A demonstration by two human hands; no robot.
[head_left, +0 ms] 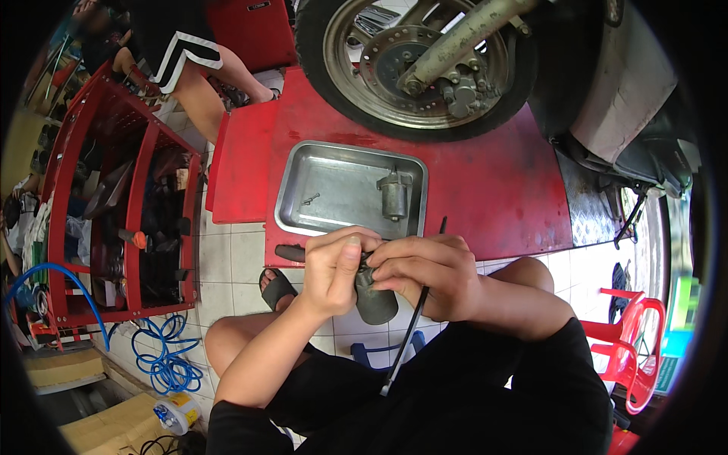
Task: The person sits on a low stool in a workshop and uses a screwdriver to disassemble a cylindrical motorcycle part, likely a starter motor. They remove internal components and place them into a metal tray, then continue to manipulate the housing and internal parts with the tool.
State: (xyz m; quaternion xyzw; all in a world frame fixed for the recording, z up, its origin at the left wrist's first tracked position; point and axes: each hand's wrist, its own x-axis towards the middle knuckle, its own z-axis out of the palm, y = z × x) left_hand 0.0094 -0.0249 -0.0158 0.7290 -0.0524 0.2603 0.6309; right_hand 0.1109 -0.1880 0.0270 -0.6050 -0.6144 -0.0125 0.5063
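In front of me, past the near edge of the red platform, both hands come together over a dark grey metal cylinder (377, 305). My left hand (334, 274) is closed around its left side and top, thumb up. My right hand (432, 273) pinches the cylinder's top end with its fingertips; what lies between them is partly hidden. A thin black rod (409, 337) with a pale tip runs slantwise through my right hand. Just beyond is a metal tray (326, 226) holding a silver motor-like part (394, 195) and small screws (310, 199).
A motorcycle wheel (425, 129) stands on the red platform (493, 197) beyond the tray. A dark handle (290, 252) lies by my left hand. Left are a red tool rack (136, 220) and a coiled blue hose (167, 356). A red chair (637, 341) stands right; another person's leg (199, 102) shows far left.
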